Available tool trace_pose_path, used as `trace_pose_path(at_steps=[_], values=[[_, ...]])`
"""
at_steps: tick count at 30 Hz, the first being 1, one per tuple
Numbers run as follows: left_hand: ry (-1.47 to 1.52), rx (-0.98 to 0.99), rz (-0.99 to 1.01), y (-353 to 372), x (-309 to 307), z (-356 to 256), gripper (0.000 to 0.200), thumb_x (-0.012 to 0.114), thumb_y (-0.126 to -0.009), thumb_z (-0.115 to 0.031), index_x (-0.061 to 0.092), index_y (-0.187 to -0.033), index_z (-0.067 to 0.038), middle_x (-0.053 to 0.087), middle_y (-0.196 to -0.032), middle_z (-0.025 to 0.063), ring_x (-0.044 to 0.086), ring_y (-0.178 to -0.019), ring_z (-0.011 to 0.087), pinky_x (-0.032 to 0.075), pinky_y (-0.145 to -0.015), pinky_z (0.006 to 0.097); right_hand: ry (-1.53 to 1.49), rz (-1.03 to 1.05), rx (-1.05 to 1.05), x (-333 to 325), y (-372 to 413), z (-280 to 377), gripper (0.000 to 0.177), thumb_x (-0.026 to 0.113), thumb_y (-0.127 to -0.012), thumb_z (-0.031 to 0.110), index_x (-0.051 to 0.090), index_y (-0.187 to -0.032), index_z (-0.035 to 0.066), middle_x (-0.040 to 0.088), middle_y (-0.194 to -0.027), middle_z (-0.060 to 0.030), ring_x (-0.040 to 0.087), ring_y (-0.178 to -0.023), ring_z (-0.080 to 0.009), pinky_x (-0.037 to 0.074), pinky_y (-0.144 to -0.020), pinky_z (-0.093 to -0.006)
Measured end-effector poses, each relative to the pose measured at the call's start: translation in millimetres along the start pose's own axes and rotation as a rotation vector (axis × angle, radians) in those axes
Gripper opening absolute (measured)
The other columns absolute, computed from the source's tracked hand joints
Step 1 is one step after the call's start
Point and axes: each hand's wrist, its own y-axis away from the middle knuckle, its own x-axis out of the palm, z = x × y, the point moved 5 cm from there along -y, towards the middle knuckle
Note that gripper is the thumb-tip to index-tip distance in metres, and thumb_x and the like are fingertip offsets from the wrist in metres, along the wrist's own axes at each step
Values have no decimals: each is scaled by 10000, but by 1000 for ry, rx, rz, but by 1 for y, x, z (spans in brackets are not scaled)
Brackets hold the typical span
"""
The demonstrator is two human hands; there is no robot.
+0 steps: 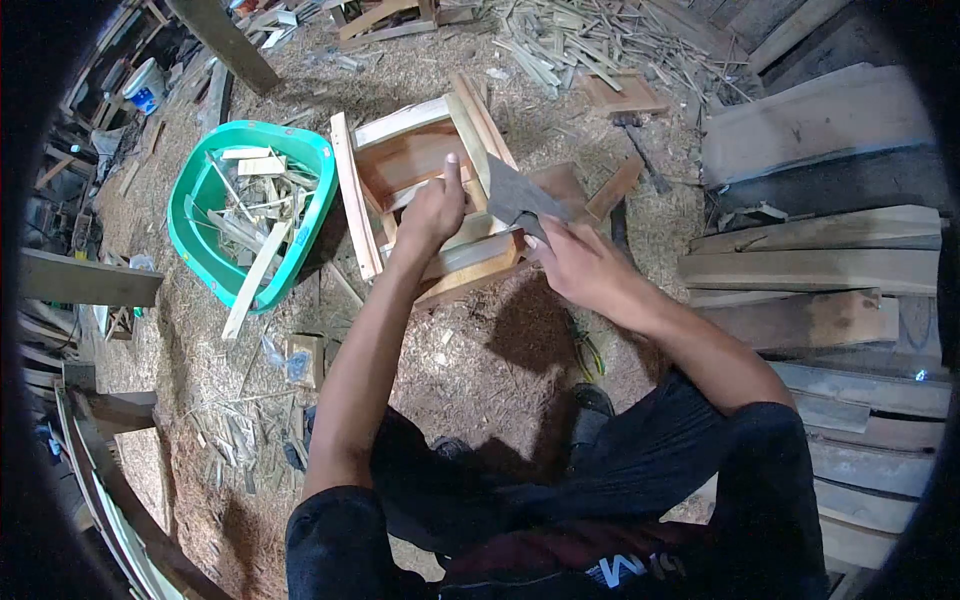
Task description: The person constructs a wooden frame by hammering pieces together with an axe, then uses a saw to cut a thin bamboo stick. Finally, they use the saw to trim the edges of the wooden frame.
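Note:
A pale wooden frame (348, 200), like a small stool or box with rails and a reddish panel inside, rests on the sawdust floor in front of me. Over its opening is my left hand (435, 210), thumb up and fingers curled down among the rails; what they close on is hidden. My right hand (585, 262) grips the dark handle of a tool with a wide, flat grey blade (520, 192). That blade reaches left over the frame's right side, overlapping its upright rail in this view. The right hand is close to the frame's near right corner.
Left of the frame stands a green basin (325, 165) full of wood offcuts. Pliers (590, 357) lie near my foot, and a hammer-like tool (645, 155) lies farther right. Stacked boards (810, 270) line the right side. Thin wood strips (570, 45) are heaped at the back.

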Motion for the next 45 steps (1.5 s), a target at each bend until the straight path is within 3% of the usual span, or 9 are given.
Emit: trace_pose_path(at_steps=[6,8,11,15,22,32,40,41,45], values=[[-286,352,77,28,-2,-25,650,305,-1007,-515,686,-837,-16,682,-826,217,660,-867,400,501,-809,469,-205,-337,42,-55,-16,5,350,548,-980,274,518,-1142,-35,655,-850,-231,672,-778,-359,521,-682,-443],[-419,536,6,51,2,-30,368,534,-945,-405,630,-973,-52,673,-822,205,666,-850,379,516,-755,481,-224,-374,112,-69,-26,-10,379,553,-973,280,523,-1165,-46,666,-865,-215,677,-766,-334,535,-663,-411],[-589,514,-85,59,8,-19,408,704,-831,-264,532,-1148,-73,664,-833,176,665,-833,381,530,-733,497,-412,-358,234,-78,-39,-28,389,567,-965,296,532,-1151,-45,665,-812,-172,668,-634,-268,539,-608,-400],[-577,573,-122,54,-13,-13,440,722,-782,-214,579,-1186,-115,686,-885,144,672,-803,374,536,-703,473,-667,-289,279,-68,-41,-28,312,559,-976,280,547,-1096,-8,627,-725,-98,614,-526,-192,520,-534,-390],[-259,555,-447,77,-97,-41,385,711,-735,-176,660,-1108,-94,697,-926,198,660,-870,400,528,-771,490,-319,-474,166,-74,-69,-82,344,577,-970,283,560,-1157,-5,642,-745,-97,620,-530,-186,529,-505,-368],[924,216,-589,85,-118,-5,243,723,-822,-26,633,-1035,48,688,-898,82,619,-766,124,497,-691,274,-482,-558,202,-87,-63,-40,428,689,-902,378,595,-1071,-4,648,-720,-107,610,-450,-177,502,-438,-330],[1104,60,-579,67,-82,2,360,627,-736,53,575,-1092,55,654,-897,101,619,-738,179,515,-653,328,-620,-774,157,-84,-103,-87,325,750,-861,359,644,-906,55,618,-691,-45,573,-482,-148,462,-421,-310],[1200,34,-601,63,-73,1,371,617,-723,57,578,-1092,45,650,-895,104,618,-748,190,518,-659,342,-582,-749,234,-89,-99,-83,359,743,-855,331,615,-922,2,672,-734,-104,680,-649,-222,516,-624,-362],[1396,-96,-675,44,-49,-2,518,618,-686,56,512,-1192,30,605,-1012,139,617,-830,258,532,-731,394,-345,-853,136,-112,-65,-35,369,740,-855,335,603,-913,-2,647,-665,-103,649,-510,-225,507,-513,-361]])
